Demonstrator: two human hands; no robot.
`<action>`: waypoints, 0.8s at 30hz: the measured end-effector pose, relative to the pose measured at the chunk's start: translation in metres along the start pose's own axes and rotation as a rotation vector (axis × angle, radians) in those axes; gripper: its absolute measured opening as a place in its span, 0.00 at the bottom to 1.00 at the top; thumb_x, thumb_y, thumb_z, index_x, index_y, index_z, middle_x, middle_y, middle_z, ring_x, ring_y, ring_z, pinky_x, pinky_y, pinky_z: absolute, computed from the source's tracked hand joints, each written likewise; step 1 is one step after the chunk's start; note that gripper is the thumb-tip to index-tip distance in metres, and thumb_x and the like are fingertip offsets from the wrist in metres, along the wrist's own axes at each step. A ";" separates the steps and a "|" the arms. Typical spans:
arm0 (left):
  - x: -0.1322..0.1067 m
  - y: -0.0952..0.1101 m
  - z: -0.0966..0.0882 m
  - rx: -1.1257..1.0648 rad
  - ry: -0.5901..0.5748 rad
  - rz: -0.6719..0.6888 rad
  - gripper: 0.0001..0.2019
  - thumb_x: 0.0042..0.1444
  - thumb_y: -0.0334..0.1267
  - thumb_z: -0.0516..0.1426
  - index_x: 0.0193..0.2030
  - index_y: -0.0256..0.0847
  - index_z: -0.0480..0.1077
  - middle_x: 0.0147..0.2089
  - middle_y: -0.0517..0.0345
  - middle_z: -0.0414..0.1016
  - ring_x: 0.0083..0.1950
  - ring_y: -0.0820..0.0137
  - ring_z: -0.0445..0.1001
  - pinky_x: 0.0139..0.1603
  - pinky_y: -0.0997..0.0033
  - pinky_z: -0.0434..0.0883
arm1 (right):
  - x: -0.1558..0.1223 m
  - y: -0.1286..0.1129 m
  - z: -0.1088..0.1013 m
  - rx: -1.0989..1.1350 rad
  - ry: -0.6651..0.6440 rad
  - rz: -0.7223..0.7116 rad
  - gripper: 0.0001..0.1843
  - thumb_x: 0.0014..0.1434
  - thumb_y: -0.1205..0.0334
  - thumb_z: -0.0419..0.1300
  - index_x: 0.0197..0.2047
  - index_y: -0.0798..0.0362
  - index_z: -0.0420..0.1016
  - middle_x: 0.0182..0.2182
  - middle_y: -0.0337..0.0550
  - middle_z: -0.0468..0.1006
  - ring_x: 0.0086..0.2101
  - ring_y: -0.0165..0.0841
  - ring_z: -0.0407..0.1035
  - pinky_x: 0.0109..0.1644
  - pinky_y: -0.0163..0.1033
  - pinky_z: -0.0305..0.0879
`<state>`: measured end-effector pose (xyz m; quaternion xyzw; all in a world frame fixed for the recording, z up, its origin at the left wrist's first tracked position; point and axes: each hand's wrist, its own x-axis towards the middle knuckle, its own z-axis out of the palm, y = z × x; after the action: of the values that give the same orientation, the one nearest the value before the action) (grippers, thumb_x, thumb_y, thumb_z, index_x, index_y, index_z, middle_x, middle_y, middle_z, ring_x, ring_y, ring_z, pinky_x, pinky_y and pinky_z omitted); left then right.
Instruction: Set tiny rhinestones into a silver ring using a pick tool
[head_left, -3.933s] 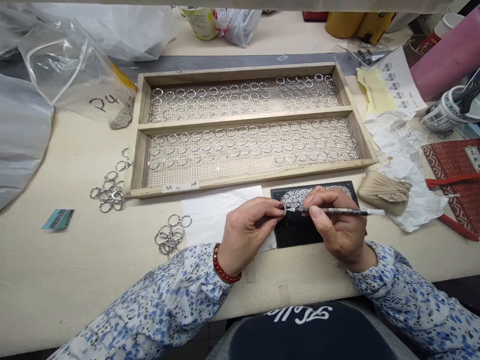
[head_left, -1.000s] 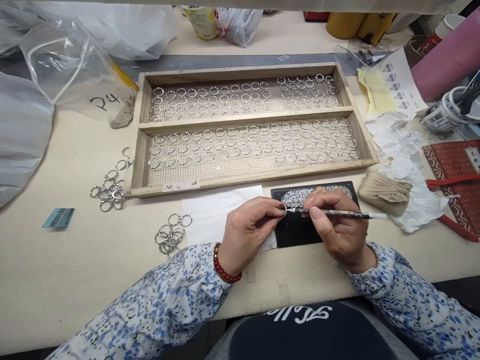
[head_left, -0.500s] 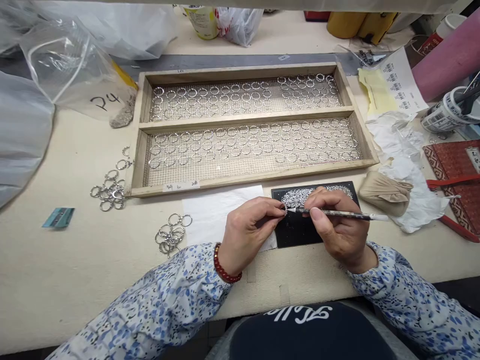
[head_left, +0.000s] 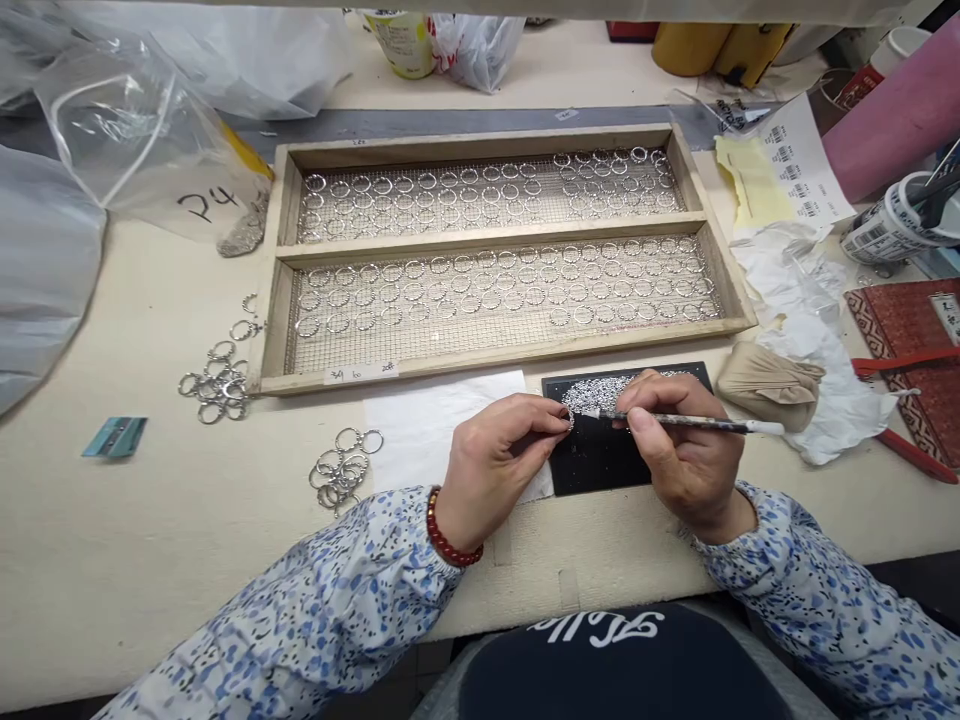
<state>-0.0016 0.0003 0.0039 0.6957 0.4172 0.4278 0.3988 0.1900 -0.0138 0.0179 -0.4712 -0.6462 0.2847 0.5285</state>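
A small silver ring [head_left: 571,421] is pinched between the thumb and fingers of my left hand [head_left: 501,450], mostly hidden by the fingertips. My right hand [head_left: 686,450] grips a slim dark pencil-like stick [head_left: 697,421] with a pale pointed tip and a white rear end. Its tip is just right of the ring, slightly apart from it. Both hands hover over a black tray [head_left: 604,462] with many tiny silvery stones [head_left: 592,392] along its far side. White paper [head_left: 420,430] lies left of the tray, with a pile of silver rings [head_left: 341,470] at its edge.
Behind my hands lies a wooden frame [head_left: 495,358] with wire mesh, holding rows of silver rings. More loose rings [head_left: 217,385] lie to its left. On the right are a beige cloth bundle [head_left: 769,385], crumpled white tissue [head_left: 840,400] and red-handled pliers [head_left: 915,455].
My right hand has shifted slightly right, drawing the stick's tip away from the ring. My left hand stays in place with the ring.
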 end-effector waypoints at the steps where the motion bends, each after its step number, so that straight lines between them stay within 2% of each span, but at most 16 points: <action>1: 0.000 0.000 0.000 -0.001 0.000 0.002 0.06 0.56 0.26 0.63 0.36 0.41 0.79 0.39 0.53 0.83 0.42 0.67 0.82 0.46 0.65 0.81 | 0.000 0.001 0.000 -0.007 0.000 -0.004 0.06 0.59 0.72 0.57 0.35 0.52 0.70 0.28 0.39 0.70 0.30 0.32 0.68 0.35 0.42 0.65; 10: 0.000 0.001 0.000 -0.010 0.006 -0.016 0.06 0.56 0.26 0.63 0.36 0.40 0.79 0.39 0.53 0.83 0.42 0.67 0.81 0.47 0.65 0.80 | 0.000 0.007 -0.005 -0.305 -0.072 -0.025 0.07 0.58 0.72 0.56 0.31 0.51 0.67 0.26 0.37 0.68 0.29 0.31 0.64 0.35 0.41 0.61; 20: 0.000 0.000 0.000 -0.005 0.001 -0.011 0.06 0.56 0.25 0.63 0.36 0.41 0.79 0.39 0.53 0.83 0.42 0.68 0.81 0.47 0.65 0.80 | 0.001 0.007 -0.004 -0.367 -0.098 -0.051 0.07 0.58 0.72 0.55 0.30 0.51 0.65 0.25 0.37 0.67 0.29 0.31 0.63 0.35 0.41 0.61; 24: 0.000 0.000 -0.001 -0.003 0.001 0.005 0.06 0.56 0.25 0.63 0.36 0.40 0.79 0.39 0.52 0.83 0.42 0.67 0.81 0.47 0.65 0.80 | 0.000 0.006 -0.004 -0.302 -0.067 -0.042 0.07 0.58 0.72 0.56 0.31 0.51 0.67 0.26 0.38 0.68 0.29 0.31 0.64 0.35 0.42 0.61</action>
<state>-0.0021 0.0004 0.0041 0.6960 0.4150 0.4298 0.3984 0.1956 -0.0118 0.0137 -0.5220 -0.7086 0.1889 0.4356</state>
